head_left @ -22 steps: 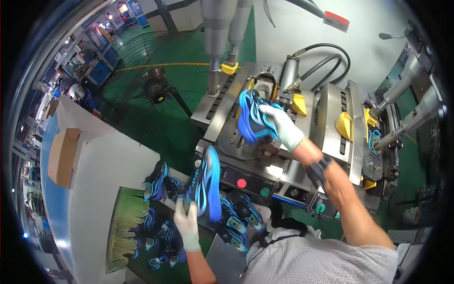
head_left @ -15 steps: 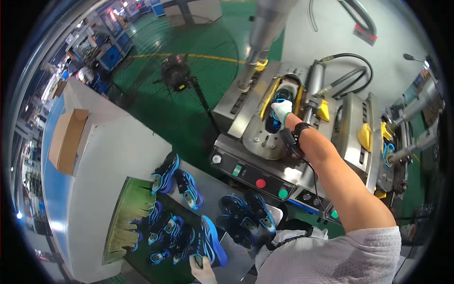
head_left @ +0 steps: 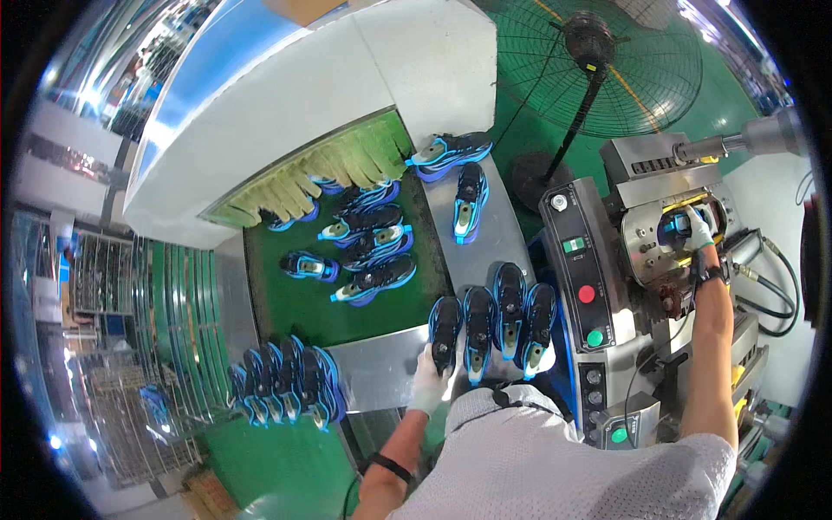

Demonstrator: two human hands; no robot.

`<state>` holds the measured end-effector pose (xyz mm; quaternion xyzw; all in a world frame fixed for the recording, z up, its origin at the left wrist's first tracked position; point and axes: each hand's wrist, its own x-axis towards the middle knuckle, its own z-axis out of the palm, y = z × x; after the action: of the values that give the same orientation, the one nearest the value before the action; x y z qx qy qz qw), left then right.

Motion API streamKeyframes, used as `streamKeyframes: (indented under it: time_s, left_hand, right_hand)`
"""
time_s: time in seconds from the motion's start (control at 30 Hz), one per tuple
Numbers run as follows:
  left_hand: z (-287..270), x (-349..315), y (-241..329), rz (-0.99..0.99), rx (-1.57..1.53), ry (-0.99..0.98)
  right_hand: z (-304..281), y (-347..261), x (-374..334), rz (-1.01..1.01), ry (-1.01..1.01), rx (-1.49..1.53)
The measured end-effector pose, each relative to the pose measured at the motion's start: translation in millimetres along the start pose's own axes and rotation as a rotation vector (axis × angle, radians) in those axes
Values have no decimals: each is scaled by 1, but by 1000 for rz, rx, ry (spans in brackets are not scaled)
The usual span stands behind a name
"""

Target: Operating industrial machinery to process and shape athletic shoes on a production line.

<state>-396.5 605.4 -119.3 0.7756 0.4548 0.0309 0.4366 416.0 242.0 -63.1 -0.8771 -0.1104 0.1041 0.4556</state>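
My left hand [head_left: 427,381], in a white glove, grips the heel end of a black and blue sneaker [head_left: 445,322]. That sneaker is at the left end of a row of similar sneakers [head_left: 509,303] on the steel ledge. Far to the right, my gloved right hand [head_left: 698,229] reaches into the metal press [head_left: 641,247]. Its fingers are closed on another black and blue sneaker [head_left: 672,227] lying in the press, partly hidden by the hand.
Several sneakers [head_left: 374,277] lie on the green conveyor belt [head_left: 295,316] before a fringed curtain [head_left: 321,169]. Two more are on the ledge [head_left: 490,251] beyond. A sneaker row [head_left: 286,381] sits lower left. The press's button panel [head_left: 582,269] and a caged fan [head_left: 589,43] stand nearby.
The view has swung left. My left hand has brought its sneaker from beside the belt to the end of the row on the ledge. My right hand stays at the sneaker in the press.
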Motion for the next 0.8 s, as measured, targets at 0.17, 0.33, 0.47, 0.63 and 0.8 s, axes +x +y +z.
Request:
streamKeyframes:
  time_s: [0.17, 0.33, 0.47, 0.63, 0.8]
  left_hand:
    - [-73, 30, 65, -23, 286, -386]
    - [-144, 137, 216, 469, -192, 21]
    - [-133, 244, 421, 868, -687, 37]
    - [-118, 216, 670, 990, -1074, -314]
    - [-92, 216, 791, 1429, -300, 88]
  right_hand:
    - [29, -235, -144, -102, 372, 453]
    - [12, -404, -199, -694, 594, 228]
    - [-33, -444, -170, -621, 559, 241]
    - [-37, -419, -126, -678, 543, 233]
    - [-17, -429, -143, -591, 296, 434]
